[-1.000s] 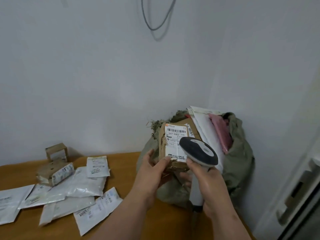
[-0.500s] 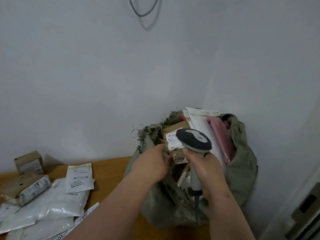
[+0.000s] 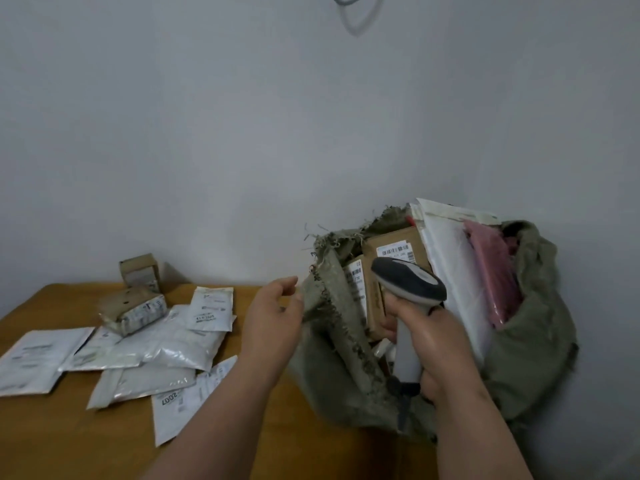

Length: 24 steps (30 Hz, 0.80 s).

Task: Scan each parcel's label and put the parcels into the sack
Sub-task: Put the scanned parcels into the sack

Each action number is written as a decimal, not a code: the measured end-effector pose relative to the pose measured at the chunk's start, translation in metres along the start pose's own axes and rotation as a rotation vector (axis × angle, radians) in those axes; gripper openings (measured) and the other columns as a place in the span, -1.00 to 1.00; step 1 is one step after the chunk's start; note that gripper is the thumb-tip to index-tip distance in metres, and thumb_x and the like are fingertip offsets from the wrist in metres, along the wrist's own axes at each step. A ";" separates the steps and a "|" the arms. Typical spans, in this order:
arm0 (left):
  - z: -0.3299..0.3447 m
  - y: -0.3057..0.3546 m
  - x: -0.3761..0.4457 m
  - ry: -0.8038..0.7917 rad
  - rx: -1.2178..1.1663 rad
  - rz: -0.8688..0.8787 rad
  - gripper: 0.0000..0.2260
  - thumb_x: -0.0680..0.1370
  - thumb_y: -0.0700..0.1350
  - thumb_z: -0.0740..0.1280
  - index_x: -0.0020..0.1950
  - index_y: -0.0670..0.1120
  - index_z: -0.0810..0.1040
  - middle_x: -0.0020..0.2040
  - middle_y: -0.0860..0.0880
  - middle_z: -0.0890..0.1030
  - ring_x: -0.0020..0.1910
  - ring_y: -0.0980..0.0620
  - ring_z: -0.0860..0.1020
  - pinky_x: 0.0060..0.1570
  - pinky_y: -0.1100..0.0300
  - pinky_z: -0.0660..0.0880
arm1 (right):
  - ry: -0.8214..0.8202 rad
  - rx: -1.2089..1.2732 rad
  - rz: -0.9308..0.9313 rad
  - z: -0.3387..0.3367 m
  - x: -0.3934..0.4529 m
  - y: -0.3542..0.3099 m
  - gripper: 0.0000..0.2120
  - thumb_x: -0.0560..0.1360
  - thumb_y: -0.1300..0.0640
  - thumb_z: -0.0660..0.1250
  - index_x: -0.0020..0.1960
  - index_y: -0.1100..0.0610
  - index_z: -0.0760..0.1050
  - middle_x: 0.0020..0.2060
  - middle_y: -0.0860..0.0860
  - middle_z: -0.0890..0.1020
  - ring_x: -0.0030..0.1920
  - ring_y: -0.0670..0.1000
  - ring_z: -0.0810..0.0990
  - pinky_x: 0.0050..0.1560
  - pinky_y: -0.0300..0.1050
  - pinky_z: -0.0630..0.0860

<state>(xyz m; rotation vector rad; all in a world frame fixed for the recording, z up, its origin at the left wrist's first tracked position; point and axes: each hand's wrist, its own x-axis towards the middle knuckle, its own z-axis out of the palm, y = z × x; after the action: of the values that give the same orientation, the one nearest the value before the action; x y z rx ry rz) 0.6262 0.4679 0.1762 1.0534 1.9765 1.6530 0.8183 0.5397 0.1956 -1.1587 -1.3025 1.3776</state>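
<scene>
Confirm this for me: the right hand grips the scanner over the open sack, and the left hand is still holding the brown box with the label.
Not quite. In the head view the left hand holds nothing: it hangs open beside the sack. The brown box already sits inside the sack. The right hand does grip the scanner over the sack's mouth.

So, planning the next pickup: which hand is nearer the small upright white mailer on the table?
Left hand, just right of the mailer; right hand is beyond, at the sack.

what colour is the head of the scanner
Dark grey on top with a light grey edge, on the scanner in the right hand; the head view shows it.
</scene>
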 end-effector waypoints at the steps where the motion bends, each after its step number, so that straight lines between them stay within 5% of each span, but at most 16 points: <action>1: -0.006 -0.005 -0.002 0.017 -0.022 -0.016 -0.69 0.63 -0.06 0.30 0.38 0.11 0.49 0.19 0.16 0.56 0.12 0.04 0.60 0.09 0.07 0.58 | -0.016 0.003 -0.022 0.002 -0.006 -0.004 -0.78 0.41 -0.01 0.54 -0.02 0.06 0.65 -0.21 0.07 0.75 -0.09 0.13 0.71 -0.04 0.08 0.63; 4: -0.026 -0.017 -0.010 0.052 -0.091 -0.081 -0.70 0.65 -0.08 0.28 0.39 0.09 0.49 0.14 0.15 0.56 0.07 0.06 0.61 -0.13 0.28 0.50 | -0.097 0.038 -0.082 0.015 -0.028 -0.019 -0.72 0.43 0.01 0.54 0.06 0.12 0.64 -0.21 0.10 0.74 -0.21 0.05 0.70 -0.17 0.01 0.59; 8: -0.065 -0.036 -0.023 0.070 -0.094 -0.135 -0.70 0.65 -0.10 0.27 0.39 0.06 0.49 0.10 0.13 0.56 -0.05 0.11 0.61 -0.23 0.30 0.45 | -0.217 -0.001 -0.142 0.058 -0.065 -0.025 -0.77 0.44 0.04 0.53 0.05 0.08 0.64 -0.23 0.03 0.74 -0.22 -0.01 0.72 -0.20 -0.08 0.58; 14: -0.172 -0.083 -0.036 0.070 -0.058 -0.223 -0.71 0.65 -0.05 0.27 0.38 0.06 0.49 0.03 0.25 0.52 -0.04 0.13 0.61 -0.11 0.19 0.50 | -0.226 -0.117 -0.107 0.166 -0.114 0.011 -0.84 0.46 -0.03 0.52 -0.02 -0.05 0.59 -0.34 -0.13 0.71 -0.30 -0.13 0.70 -0.29 -0.19 0.54; 24: -0.308 -0.165 -0.038 0.132 -0.073 -0.426 -0.68 0.65 -0.08 0.27 0.42 -0.01 0.45 0.12 0.03 0.57 -0.02 0.08 0.57 -0.18 0.20 0.47 | -0.335 -0.170 -0.035 0.305 -0.147 0.044 -0.85 0.47 0.03 0.51 -0.04 0.01 0.56 -0.33 -0.07 0.69 -0.34 -0.21 0.67 -0.46 -0.36 0.49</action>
<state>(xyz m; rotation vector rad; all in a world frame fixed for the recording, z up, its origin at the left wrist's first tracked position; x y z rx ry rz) 0.3893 0.2230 0.0903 0.4617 2.0269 1.5718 0.5428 0.3414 0.1625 -1.0390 -1.6965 1.5027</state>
